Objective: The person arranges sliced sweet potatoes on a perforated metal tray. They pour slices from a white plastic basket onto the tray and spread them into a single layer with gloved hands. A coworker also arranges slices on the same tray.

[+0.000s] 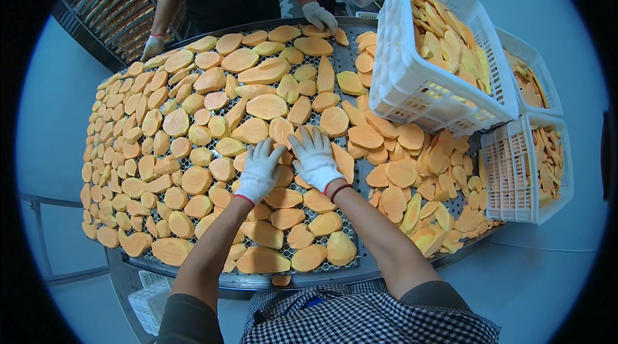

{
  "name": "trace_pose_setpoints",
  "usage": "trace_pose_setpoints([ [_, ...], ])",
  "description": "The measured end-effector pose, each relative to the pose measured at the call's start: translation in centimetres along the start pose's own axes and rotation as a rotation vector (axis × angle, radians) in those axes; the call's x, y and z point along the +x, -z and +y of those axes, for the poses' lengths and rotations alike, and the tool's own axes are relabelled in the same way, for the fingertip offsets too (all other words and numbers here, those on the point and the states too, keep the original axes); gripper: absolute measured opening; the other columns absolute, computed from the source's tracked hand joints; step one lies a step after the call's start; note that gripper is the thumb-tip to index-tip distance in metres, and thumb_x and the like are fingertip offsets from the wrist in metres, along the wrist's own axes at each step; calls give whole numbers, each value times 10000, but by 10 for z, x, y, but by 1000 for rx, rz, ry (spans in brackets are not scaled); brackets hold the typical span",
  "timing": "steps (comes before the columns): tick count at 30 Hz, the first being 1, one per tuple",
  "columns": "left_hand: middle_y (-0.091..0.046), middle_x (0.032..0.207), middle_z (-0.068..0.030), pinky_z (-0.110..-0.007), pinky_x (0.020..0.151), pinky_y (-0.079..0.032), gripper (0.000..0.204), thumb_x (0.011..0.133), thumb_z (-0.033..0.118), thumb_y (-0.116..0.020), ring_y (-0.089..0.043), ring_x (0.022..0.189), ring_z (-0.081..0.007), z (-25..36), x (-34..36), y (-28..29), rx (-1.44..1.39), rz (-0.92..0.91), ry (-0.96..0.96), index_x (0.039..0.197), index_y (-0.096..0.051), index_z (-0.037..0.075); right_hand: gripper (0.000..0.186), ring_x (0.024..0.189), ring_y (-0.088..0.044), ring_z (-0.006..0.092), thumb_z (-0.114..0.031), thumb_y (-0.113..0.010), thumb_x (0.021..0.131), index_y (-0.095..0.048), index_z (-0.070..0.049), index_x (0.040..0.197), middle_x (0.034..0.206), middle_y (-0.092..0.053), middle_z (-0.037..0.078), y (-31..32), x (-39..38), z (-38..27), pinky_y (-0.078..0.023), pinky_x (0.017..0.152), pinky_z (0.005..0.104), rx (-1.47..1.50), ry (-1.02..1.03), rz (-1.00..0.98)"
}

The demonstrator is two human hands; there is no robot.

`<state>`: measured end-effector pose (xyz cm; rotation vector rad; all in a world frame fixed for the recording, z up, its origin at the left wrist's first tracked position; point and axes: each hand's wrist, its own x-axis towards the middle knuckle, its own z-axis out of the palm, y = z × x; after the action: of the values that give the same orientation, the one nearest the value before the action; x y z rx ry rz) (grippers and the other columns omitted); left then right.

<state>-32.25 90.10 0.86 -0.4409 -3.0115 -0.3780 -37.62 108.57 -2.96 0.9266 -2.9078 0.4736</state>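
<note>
Orange-yellow sweet potato slices (266, 106) lie spread, mostly in a single layer, over a mesh tray (349, 231) on the metal table. Both my hands wear white knit gloves and rest on slices right of the tray's middle. My left hand (259, 169) lies palm down, its fingers stretched forward over slices. Close beside it, my right hand (315, 158) has its fingers spread on slices near the tray's right part. What lies under both palms is hidden. Right of my right hand, a loose heap of slices (400, 173) covers the table's right end.
A white plastic crate (394, 64) of slices stands tilted at the back right. Two more crates, one nearer (508, 173) and one behind (549, 90), hold slices too. Across the table, a co-worker's gloved hands (320, 17) touch the far edge. A tray rack (106, 12) stands far left.
</note>
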Motion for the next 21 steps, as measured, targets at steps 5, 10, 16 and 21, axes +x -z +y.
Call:
trace_pose_setpoints([
  [5, -518, 1265, -153, -477, 1031, -405, 487, 788, 182, -747, -491, 1230, -369, 6, 14, -3, -54, -62, 86, 1224, -541, 120, 677, 1371, -345, 410, -317, -706, 808, -475, -134, 1418, 1481, -406, 168, -1, -13, -9, -216, 1165, 568, -31, -73, 21],
  [10, -542, 1180, -125, -518, 1034, -367, 461, 808, 266, -756, -502, 1211, -340, 32, 32, -10, 91, -78, 358, 1183, -548, 97, 671, 1402, -307, 399, -329, -696, 819, -450, -113, 1405, 1475, -392, 156, -7, -10, -14, -154, 1201, 566, -81, -98, 25],
  [16, -289, 1587, -267, -577, 1190, -170, 666, 948, 374, -619, -262, 1471, -445, 14, 0, -13, -3, 99, 327, 1506, -378, 102, 661, 1471, -277, 438, -437, -535, 966, -388, -122, 1528, 1581, -352, 203, 5, -29, 15, -151, 1223, 566, 178, -196, 241],
  [21, -321, 1550, -273, -606, 1160, -214, 681, 984, 374, -549, -320, 1415, -458, 13, -17, -17, 173, -46, 187, 1552, -306, 90, 663, 1465, -290, 387, -412, -607, 920, -429, -113, 1484, 1565, -366, 176, 1, -53, 23, -180, 1212, 541, 53, -329, 70],
])
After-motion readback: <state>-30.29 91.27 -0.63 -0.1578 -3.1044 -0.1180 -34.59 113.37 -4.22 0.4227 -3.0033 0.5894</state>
